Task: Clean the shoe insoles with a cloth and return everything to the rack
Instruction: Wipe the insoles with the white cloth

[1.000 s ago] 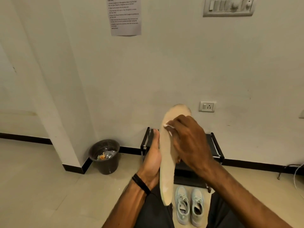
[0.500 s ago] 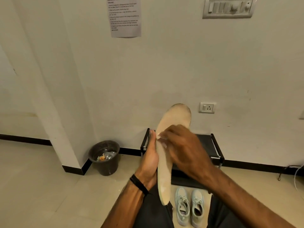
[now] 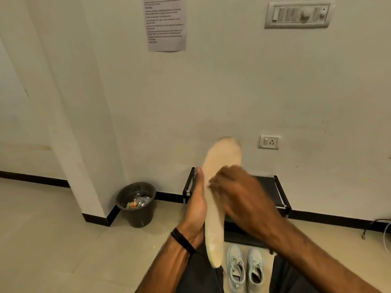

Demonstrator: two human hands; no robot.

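A long cream insole (image 3: 222,157) stands nearly upright in front of me, its toe end up by the wall. My left hand (image 3: 196,206) holds it from the left, palm against its back and fingers hidden behind it. My right hand (image 3: 239,195) presses a small white cloth (image 3: 212,184) onto the insole's middle; only a sliver of the cloth shows at my fingertips. A pair of pale blue-grey sneakers (image 3: 245,269) stands on the floor between my knees. Behind my hands sits the low black shoe rack (image 3: 279,191) against the wall.
A dark bin (image 3: 136,204) with scraps in it stands left of the rack beside a wall corner. A socket (image 3: 268,142), a switch panel (image 3: 297,15) and a printed sheet (image 3: 165,23) are on the wall. Cables (image 3: 380,227) lie at the far right.
My right hand has slid the cloth down the insole from near the toe end toward its middle. My left hand and the insole have stayed about where they were.
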